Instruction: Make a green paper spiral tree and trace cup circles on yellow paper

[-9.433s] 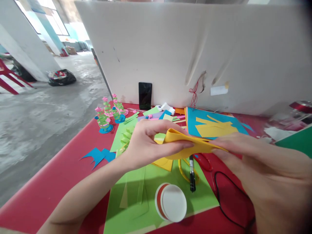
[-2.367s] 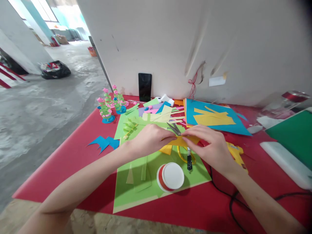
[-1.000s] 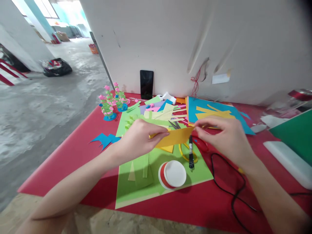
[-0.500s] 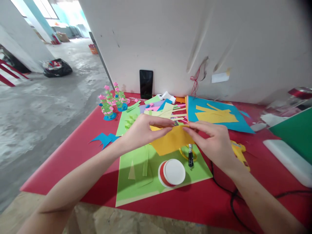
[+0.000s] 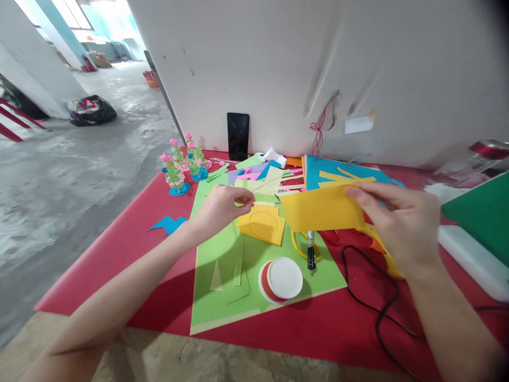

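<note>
My right hand (image 5: 401,212) pinches a piece of yellow paper (image 5: 322,208) by its right end, above the work area. My left hand (image 5: 228,207) is closed, its fingertips just above the upper left corner of another yellow paper piece (image 5: 274,236), which has a circle drawn on it. Whether those fingers hold anything is hidden. Below lie a green sheet (image 5: 214,313), a round white-lidded container (image 5: 285,278) with a red band, a black pen-like tool (image 5: 311,254) and yellow-handled scissors (image 5: 295,244), partly covered.
Paper flower models (image 5: 177,175) stand at the back left, near blue paper scraps (image 5: 169,225). A phone (image 5: 238,136) leans on the wall. At right are a yellow glue gun (image 5: 392,260), a black cable (image 5: 382,313) and a blue sheet (image 5: 314,175) with yellow strips.
My hands have moved apart. The right has carried a yellow paper piece rightward, and the yellow piece with the circle now shows on the green sheet. My left fingers have curled closed.
</note>
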Demonstrator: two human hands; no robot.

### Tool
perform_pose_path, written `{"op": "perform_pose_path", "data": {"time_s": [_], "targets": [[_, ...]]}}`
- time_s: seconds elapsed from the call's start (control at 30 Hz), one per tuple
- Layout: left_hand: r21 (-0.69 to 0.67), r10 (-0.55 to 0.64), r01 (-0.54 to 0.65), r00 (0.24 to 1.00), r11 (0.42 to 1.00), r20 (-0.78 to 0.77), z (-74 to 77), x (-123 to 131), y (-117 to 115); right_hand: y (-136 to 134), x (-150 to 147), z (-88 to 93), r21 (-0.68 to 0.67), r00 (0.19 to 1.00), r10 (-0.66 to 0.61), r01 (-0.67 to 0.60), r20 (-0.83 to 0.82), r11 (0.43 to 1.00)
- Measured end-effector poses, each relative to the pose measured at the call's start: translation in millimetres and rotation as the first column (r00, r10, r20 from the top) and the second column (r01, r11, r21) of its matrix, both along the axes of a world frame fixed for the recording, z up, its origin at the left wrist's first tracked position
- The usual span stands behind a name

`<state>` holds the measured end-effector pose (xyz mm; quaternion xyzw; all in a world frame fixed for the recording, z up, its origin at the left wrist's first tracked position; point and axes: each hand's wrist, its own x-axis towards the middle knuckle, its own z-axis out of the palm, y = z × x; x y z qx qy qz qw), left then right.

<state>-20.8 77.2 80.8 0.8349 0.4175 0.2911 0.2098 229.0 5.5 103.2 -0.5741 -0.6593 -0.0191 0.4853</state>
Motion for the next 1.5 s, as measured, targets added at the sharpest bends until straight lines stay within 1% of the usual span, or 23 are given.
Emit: {"op": "perform_pose_path", "data": {"time_s": [0.03,0.07,0.13,0.17,0.23,0.27,0.33,0.4,0.47,0.53,0.6,0.67,0.83,0.97,1.07,1.13,1.2,1.27,1.33,1.37,1.43,1.5], "targets": [[0.002,0.000,0.000,1.000,1.000,0.016,0.2,0.4,0.8,0.9,0.4,0.2,-0.017,0.999,0.040,-0.040,0.025,0.999],[0.003,-0.026,0.026,0.998,1.000,0.055,1.7,2.7,0.2,2.0,-1.6,0.1,-0.045,0.994,0.093,-0.091,0.057,0.995],[0.032,-0.139,0.136,0.977,0.990,0.164,6.8,12.0,-4.9,3.8,-10.7,-1.3,-0.091,0.973,0.206,-0.198,0.101,0.976],[0.063,-0.206,0.197,0.957,0.978,0.204,9.7,18.1,-8.7,4.3,-16.7,-2.3,-0.093,0.963,0.248,-0.238,0.109,0.967],[0.132,-0.285,0.259,0.928,0.957,0.240,14.1,29.9,-16.4,4.2,-28.2,-4.2,-0.080,0.951,0.292,-0.285,0.102,0.955],[0.151,-0.288,0.256,0.924,0.955,0.253,15.3,34.5,-19.5,3.7,-32.5,-4.8,-0.079,0.952,0.298,-0.292,0.077,0.953],[0.136,-0.245,0.213,0.923,0.968,0.297,15.6,40.3,-22.9,2.1,-37.1,-5.1,-0.101,0.960,0.281,-0.280,-0.010,0.955],[0.063,-0.200,0.191,0.915,0.980,0.350,14.2,41.9,-23.7,1.0,-37.3,-4.8,-0.133,0.961,0.255,-0.269,-0.109,0.954],[-0.011,-0.193,0.214,0.901,0.977,0.389,12.8,41.7,-23.7,0.7,-35.9,-4.4,-0.147,0.955,0.245,-0.270,-0.168,0.951],[-0.054,-0.208,0.253,0.885,0.966,0.417,12.1,41.6,-24.3,1.1,-35.6,-4.1,-0.147,0.951,0.255,-0.281,-0.177,0.948],[-0.055,-0.221,0.270,0.875,0.961,0.431,12.4,42.1,-25.7,1.2,-37.4,-3.4,-0.146,0.953,0.264,-0.285,-0.146,0.947],[-0.034,-0.222,0.262,0.874,0.965,0.432,13.5,42.8,-27.5,0.5,-40.7,-2.4,-0.140,0.961,0.258,-0.270,-0.098,0.953],[-0.046,-0.141,0.181,0.880,0.982,0.453,16.1,40.8,-30.8,-2.8,-42.7,-1.5,-0.141,0.971,0.233,-0.237,-0.047,0.961],[-0.056,-0.076,0.115,0.883,0.992,0.463,17.7,30.1,-28.4,-1.9,-25.4,-5.4,-0.111,0.987,0.151,-0.144,0.062,0.983],[-0.094,0.028,0.022,0.868,0.995,0.495,19.1,18.6,-23.3,-0.2,-8.0,-7.3,-0.056,0.990,0.072,-0.065,0.118,0.996],[-0.111,0.071,-0.017,0.864,0.994,0.498,19.6,13.5,-20.7,-0.1,-2.9,-6.0,-0.032,0.990,0.035,-0.031,0.133,0.999],[-0.115,0.062,-0.007,0.876,0.993,0.478,19.6,12.8,-20.3,-0.8,-6.9,-2.6,-0.034,0.993,0.049,-0.045,0.112,0.998],[-0.104,0.022,0.029,0.890,0.994,0.456,19.7,16.2,-22.1,-1.6,-18.5,1.4,-0.072,0.990,0.130,-0.126,0.054,0.989],[-0.072,-0.017,0.054,0.896,0.996,0.443,20.3,21.3,-25.0,-1.4,-32.8,4.4,-0.128,0.975,0.224,-0.224,-0.012,0.966],[-0.051,-0.032,0.061,0.895,0.997,0.444,20.8,23.6,-26.5,-0.9,-39.3,5.3,-0.142,0.968,0.248,-0.250,-0.033,0.958],[-0.021,-0.062,0.080,0.887,0.997,0.457,21.9,27.2,-28.9,0.4,-48.9,5.9,-0.144,0.969,0.243,-0.247,-0.046,0.958],[-0.022,-0.090,0.114,0.878,0.993,0.470,22.4,29.2,-30.4,1.4,-54.0,6.0,-0.125,0.977,0.209,-0.212,-0.037,0.969]]}}
